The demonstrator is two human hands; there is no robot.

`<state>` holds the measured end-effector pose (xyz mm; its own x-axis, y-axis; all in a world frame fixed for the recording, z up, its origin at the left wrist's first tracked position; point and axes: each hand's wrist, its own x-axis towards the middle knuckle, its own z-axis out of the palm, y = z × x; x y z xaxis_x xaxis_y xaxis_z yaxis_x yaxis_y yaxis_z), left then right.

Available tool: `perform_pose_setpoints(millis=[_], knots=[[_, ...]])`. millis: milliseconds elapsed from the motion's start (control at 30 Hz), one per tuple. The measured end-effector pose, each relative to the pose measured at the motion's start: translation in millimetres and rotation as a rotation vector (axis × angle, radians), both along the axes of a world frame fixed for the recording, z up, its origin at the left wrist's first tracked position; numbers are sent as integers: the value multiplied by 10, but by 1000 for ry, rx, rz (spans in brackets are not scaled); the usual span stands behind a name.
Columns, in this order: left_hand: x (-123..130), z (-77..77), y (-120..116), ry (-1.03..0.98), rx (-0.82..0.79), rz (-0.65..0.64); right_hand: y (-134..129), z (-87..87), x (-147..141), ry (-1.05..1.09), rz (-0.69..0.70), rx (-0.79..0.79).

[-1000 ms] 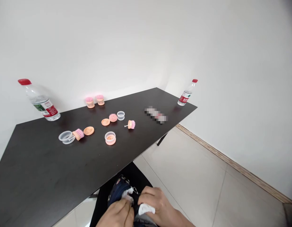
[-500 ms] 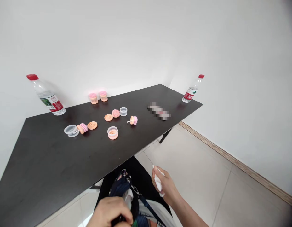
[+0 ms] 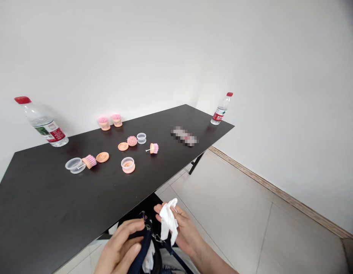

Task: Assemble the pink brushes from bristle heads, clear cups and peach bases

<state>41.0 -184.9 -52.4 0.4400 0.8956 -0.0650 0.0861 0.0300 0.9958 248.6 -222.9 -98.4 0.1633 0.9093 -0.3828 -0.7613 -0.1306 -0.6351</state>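
Note:
In my lap lies a dark blue bag [image 3: 142,243] with a strap and metal clips, some white tissue showing inside it. My left hand [image 3: 120,241] grips the bag's left side, fingers bent over the rim and thumb on the front. To its right, my right hand [image 3: 186,230] is turned palm up beyond the table edge. A crumpled white tissue [image 3: 168,220] lies across its fingers, pinched under the thumb.
On the black table [image 3: 64,205] are several pink-bristled brushes [image 3: 90,161], orange discs [image 3: 102,157], clear plastic rings [image 3: 75,165] and a blurred-out object [image 3: 184,136]. Water bottles stand at the left [image 3: 47,127] and right [image 3: 219,112]. A wall rises behind.
My right hand has moved left toward the bag and turned palm up, with more of the tissue showing. My left hand has risen and its fingers have loosened along the bag's rim.

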Motion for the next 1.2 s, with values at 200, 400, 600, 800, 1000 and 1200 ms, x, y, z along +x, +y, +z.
perform_pose_setpoints(millis=[200,400,600,800,1000,1200], knots=[[533,-123,254,-83,-147,-298,-48,66,-120,-397,34,91],[674,-93,275,-31,-157,-136,-125,42,65,-819,147,216],[765,-62,186,-198,-328,-60,-145,-33,156,-1191,-106,596],[732,-74,202,-322,-528,-63,-131,-27,236,-1312,-87,680],[751,-303,206,100,-8,-16,-161,-131,167,-859,108,177],[842,-571,81,205,397,48,129,-788,453,-608,27,-122]])
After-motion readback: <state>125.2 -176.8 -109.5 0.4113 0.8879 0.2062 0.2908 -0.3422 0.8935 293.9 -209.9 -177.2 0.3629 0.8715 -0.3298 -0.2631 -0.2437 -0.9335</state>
